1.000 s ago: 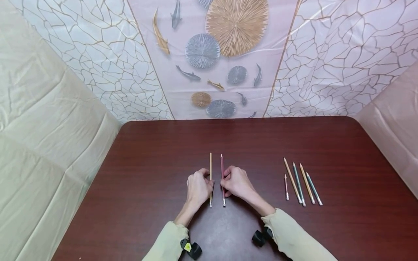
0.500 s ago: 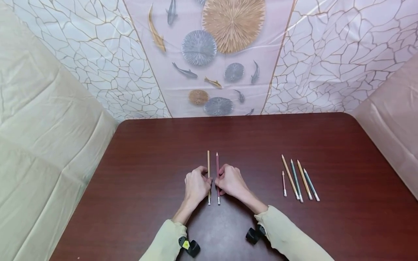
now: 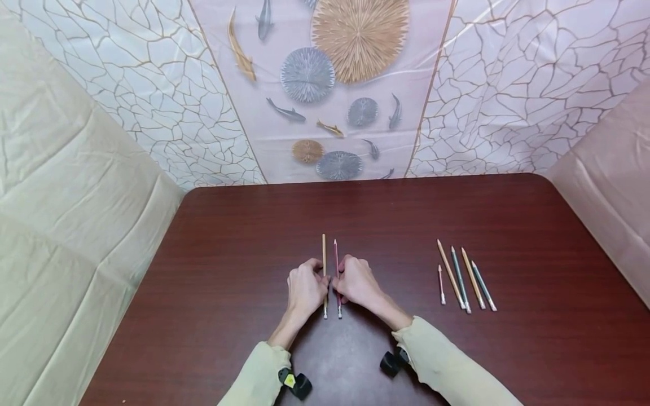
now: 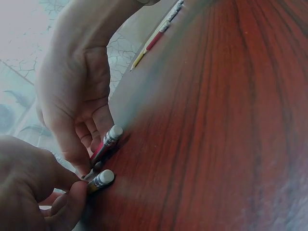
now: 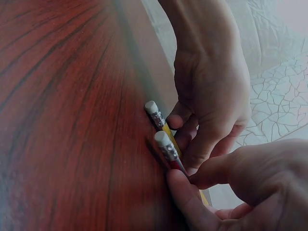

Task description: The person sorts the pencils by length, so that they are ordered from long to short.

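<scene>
Double pinch, centre of frame

Left hand (image 3: pixel 307 286) has thumb + fingers tight on a long yellow wooden pencil (image 3: pixel 324 248), right hand (image 3: pixel 358 281) same grip on a dark-red wooden pencil (image 3: pixel 336 254). Both mid-frame, approx parallel, small gap btwn, glossy reddish-brown wood-grain table (image 3: pixel 228 237) underneath. Right of frame: 2 tan pencils (image 3: pixel 450 273) + 2 teal pencils (image 3: pixel 460 279), w/ short pink pencil (image 3: pixel 441 285) just beside

glossy wood-grained table (image 3: pixel 244 225) — pencil ferrules (image 5: pixel 169 151) shiny metal
</scene>
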### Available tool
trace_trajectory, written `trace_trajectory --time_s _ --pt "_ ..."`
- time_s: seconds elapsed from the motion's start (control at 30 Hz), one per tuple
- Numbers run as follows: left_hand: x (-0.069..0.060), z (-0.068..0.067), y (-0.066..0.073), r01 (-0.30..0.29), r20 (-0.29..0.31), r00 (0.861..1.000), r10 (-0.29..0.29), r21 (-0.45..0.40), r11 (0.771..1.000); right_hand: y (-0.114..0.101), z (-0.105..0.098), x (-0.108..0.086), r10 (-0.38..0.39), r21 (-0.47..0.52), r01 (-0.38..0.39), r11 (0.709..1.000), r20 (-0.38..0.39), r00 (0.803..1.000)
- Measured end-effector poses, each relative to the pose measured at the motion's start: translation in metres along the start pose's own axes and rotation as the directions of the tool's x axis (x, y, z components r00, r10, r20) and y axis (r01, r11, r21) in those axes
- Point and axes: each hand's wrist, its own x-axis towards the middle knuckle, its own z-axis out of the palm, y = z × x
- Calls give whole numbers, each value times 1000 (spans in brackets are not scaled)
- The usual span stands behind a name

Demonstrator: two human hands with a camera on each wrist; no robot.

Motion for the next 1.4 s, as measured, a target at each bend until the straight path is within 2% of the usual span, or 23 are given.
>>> trace_trajectory --time_s 0.1,0.3,0.57,1.0,1.4 --pt "0 0 -1 -3 -2 1000 3 -3 1000 0 1 0 -13 -11 13 1000 -10 1000" --pt "0 0 -2 -15 1 1000 15 -8 1000 1 3 -1 -76 -98 70 993 -60 995" --pt "0 0 -2 -11 3 1000 11 -8 1000 2 3 -2 -90 -141 79 987 -72 993" --pt "-2 2 -5 -10 -5 1000 10 -5 1000 2 5 -2 -49 -83 45 996 -43 998" --pt "-1 2 -6 -35 0 999 35 0 999 4 5 -3 -55 -50 52 997 -48 997"
